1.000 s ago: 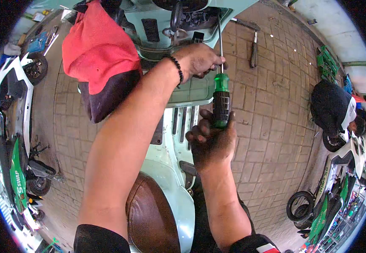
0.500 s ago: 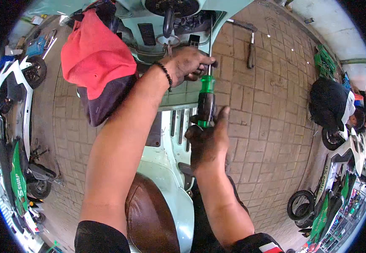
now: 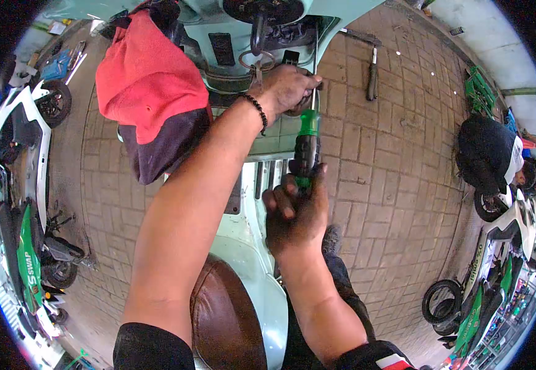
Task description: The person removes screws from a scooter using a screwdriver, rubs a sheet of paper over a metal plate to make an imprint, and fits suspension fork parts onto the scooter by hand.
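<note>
A long screwdriver (image 3: pixel 308 148) with a green and black handle stands nearly in line with my view, its shaft reaching up into the front panel of a mint-green scooter (image 3: pixel 268 246). My left hand (image 3: pixel 286 91), wearing a beaded bracelet, pinches the shaft just above the handle. Around the handle's lower end, my right hand (image 3: pixel 299 219) has its fingers curled, thumb along the side. The screwdriver's tip is hidden in the panel's recess. Close to my left hand, a key ring (image 3: pixel 257 60) hangs below a dark hook (image 3: pixel 258 34).
A red and dark cloth (image 3: pixel 150 86) hangs over the scooter's left side. Below is the brown seat (image 3: pixel 228 314). A dark-handled tool (image 3: pixel 373 77) lies on the brick paving (image 3: pixel 379 185). Motorbikes (image 3: pixel 30 246) stand at both sides; a person (image 3: pixel 489 154) crouches at right.
My right hand has shifted its grip on the handle, its fingers now looser and further round. The view has moved slightly, so the scooter and cloth appear a little further right.
</note>
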The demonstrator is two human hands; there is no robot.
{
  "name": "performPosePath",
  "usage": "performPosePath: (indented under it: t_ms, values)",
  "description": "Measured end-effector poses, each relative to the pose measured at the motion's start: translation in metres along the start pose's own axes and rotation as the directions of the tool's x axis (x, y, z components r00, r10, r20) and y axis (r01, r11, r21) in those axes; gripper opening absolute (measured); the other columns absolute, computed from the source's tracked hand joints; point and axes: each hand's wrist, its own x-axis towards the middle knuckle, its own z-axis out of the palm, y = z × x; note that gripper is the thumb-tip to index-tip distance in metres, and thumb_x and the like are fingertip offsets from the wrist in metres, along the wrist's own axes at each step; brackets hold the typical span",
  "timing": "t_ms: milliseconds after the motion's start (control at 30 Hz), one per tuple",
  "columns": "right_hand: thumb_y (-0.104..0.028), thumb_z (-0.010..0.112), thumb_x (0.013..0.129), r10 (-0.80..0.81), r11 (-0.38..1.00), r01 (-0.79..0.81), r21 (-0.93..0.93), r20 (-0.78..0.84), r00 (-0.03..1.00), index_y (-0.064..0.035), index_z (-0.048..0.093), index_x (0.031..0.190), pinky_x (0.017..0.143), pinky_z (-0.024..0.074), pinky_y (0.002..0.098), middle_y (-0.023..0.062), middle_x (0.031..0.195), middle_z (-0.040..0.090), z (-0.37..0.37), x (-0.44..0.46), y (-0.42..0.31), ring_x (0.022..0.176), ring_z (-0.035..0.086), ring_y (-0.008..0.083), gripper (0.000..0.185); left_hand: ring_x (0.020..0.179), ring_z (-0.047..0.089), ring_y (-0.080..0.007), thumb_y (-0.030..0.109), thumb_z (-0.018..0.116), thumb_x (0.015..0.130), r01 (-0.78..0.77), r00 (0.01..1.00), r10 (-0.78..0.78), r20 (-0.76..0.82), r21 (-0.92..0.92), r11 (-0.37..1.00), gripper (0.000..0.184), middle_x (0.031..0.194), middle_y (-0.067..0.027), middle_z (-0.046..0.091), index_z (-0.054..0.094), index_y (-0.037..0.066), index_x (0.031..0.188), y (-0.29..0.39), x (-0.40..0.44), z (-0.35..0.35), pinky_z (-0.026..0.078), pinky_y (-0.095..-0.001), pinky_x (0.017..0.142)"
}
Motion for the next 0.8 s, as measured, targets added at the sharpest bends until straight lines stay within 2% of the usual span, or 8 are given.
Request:
performPosePath:
  t_ms: [100, 167, 233, 367, 467, 567, 667, 800]
  values:
    - [-0.043, 0.039, 0.092, 0.106, 0.988, -0.106, -0.111, -0.006, 0.994, -0.0100, 0.047, 0.092, 0.052, 0.0345, 0.0278, 0.0004, 0.064, 0.045, 0.007, -0.001, 0.001, 0.045, 0.035, 0.0130, 0.034, 0.055, 0.041, -0.0063, 0.029, 0.056, 0.086, 0.043, 0.998, -0.046, 0.033, 0.083, 0.996, 0.019, 0.060, 0.0059, 0.043, 0.057, 0.011, 0.079, 0.002, 0.000, -0.006, 0.032, -0.0231, 0.048]
    - [-0.043, 0.034, 0.093, -0.311, 0.854, 0.160, -0.495, -0.239, 0.920, -0.0077, 0.046, 0.092, 0.049, 0.0375, 0.0292, 0.0036, 0.066, 0.045, 0.013, 0.007, 0.008, 0.045, 0.040, 0.0133, 0.038, 0.054, 0.043, -0.0070, 0.029, 0.055, 0.087, 0.036, 0.999, -0.037, 0.024, 0.037, 0.999, 0.021, 0.060, 0.0043, 0.045, 0.059, 0.010, 0.078, -0.012, 0.010, 0.000, 0.033, -0.0236, 0.046]
    - [-0.042, 0.033, 0.094, -0.528, 0.528, 0.328, -0.784, 0.000, 0.849, -0.0078, 0.045, 0.090, 0.050, 0.0391, 0.0295, 0.0027, 0.063, 0.044, 0.007, 0.007, 0.006, 0.045, 0.041, 0.0119, 0.037, 0.054, 0.044, -0.0070, 0.028, 0.054, 0.087, -0.200, 0.976, 0.216, -0.028, 0.277, 0.940, 0.022, 0.060, 0.0037, 0.046, 0.061, 0.009, 0.079, -0.017, 0.015, 0.007, 0.033, -0.0233, 0.046]
    - [-0.042, 0.031, 0.094, -0.381, 0.748, 0.201, -0.632, -0.162, 0.910, -0.0076, 0.045, 0.088, 0.046, 0.0382, 0.0290, 0.0014, 0.057, 0.040, 0.011, 0.008, 0.001, 0.040, 0.036, 0.0123, 0.037, 0.058, 0.048, -0.0069, 0.027, 0.055, 0.087, -0.028, 0.999, 0.028, 0.025, 0.029, 0.999, 0.021, 0.065, 0.0029, 0.050, 0.060, 0.008, 0.080, -0.010, 0.009, 0.003, 0.039, -0.0227, 0.052]
    - [-0.042, 0.023, 0.095, 0.144, 0.972, -0.167, 0.166, 0.138, 0.980, -0.0087, 0.047, 0.086, 0.048, 0.0358, 0.0305, -0.0003, 0.051, 0.036, 0.007, 0.014, -0.003, 0.035, 0.025, 0.0130, 0.042, 0.055, 0.047, -0.0077, 0.027, 0.054, 0.088, -0.024, 0.999, 0.025, -0.029, 0.040, 0.999, 0.021, 0.064, 0.0033, 0.050, 0.060, 0.008, 0.081, -0.012, 0.011, -0.001, 0.039, -0.0231, 0.050]
    - [-0.043, 0.023, 0.095, 0.048, 0.986, -0.059, -0.154, -0.071, 0.996, -0.0083, 0.049, 0.090, 0.051, 0.0380, 0.0305, 0.0017, 0.054, 0.040, 0.019, 0.010, -0.005, 0.036, 0.031, 0.0138, 0.044, 0.074, 0.055, -0.0279, 0.035, 0.052, 0.086, -0.169, 0.977, 0.196, -0.079, 0.271, 0.948, 0.034, 0.077, -0.0146, 0.058, 0.062, 0.002, 0.087, -0.014, 0.014, 0.000, 0.043, -0.0356, 0.065]
    - [-0.032, 0.049, 0.090, -0.691, 0.357, 0.560, -0.748, 0.192, 0.697, -0.0039, 0.046, 0.101, 0.054, 0.0391, 0.0252, 0.0045, 0.073, 0.050, 0.013, 0.026, 0.004, 0.059, 0.045, 0.0127, 0.030, 0.084, 0.058, -0.0389, 0.039, 0.051, 0.085, -0.180, 0.967, 0.233, -0.103, 0.370, 0.911, 0.042, 0.086, -0.0241, 0.061, 0.062, -0.001, 0.089, -0.011, 0.010, 0.006, 0.044, -0.0426, 0.073]
    - [-0.019, 0.062, 0.083, -0.647, 0.033, 0.602, -0.798, 0.442, 0.622, -0.0051, 0.045, 0.103, 0.053, 0.0396, 0.0255, 0.0025, 0.075, 0.049, 0.011, 0.032, -0.002, 0.060, 0.044, 0.0099, 0.030, 0.067, 0.051, -0.0228, 0.036, 0.052, 0.086, -0.188, 0.974, 0.213, -0.082, 0.241, 0.952, 0.034, 0.072, -0.0103, 0.054, 0.061, 0.003, 0.085, -0.012, 0.012, 0.004, 0.040, -0.0323, 0.060]
